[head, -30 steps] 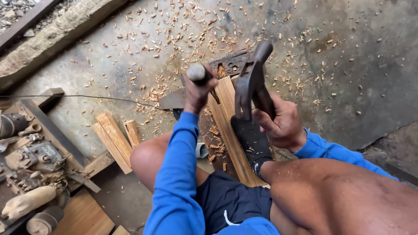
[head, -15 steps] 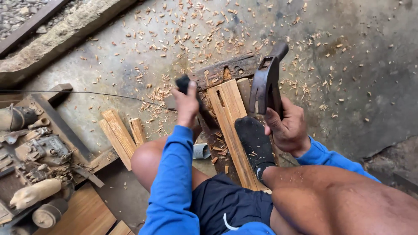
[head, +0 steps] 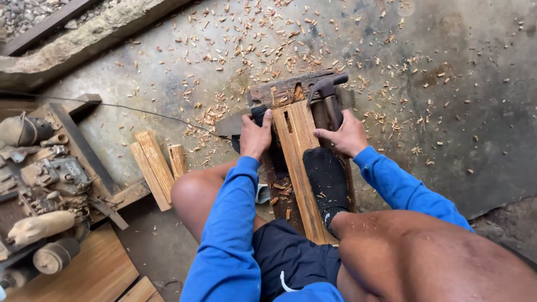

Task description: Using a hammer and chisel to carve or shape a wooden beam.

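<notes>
I sit on a concrete floor with a long wooden plank (head: 299,162) between my legs, and my foot in a black sock (head: 327,182) presses on it. The plank's far end meets a dark, worn wooden block (head: 285,89). My left hand (head: 255,137) is closed around a black-handled chisel (head: 259,113) at the plank's left edge. My right hand (head: 345,136) grips the handle of a claw hammer (head: 329,92). The hammer's head lies low, by the block.
Short wooden offcuts (head: 155,166) lie to the left. An open box of hand tools (head: 47,173) sits at the far left, with a wooden board (head: 84,268) below it. Wood chips (head: 235,50) cover the floor, and a concrete kerb (head: 95,36) runs along the top left.
The hammer has come down from a raised position to rest low by the block. My left hand has lowered the chisel to the plank's left edge.
</notes>
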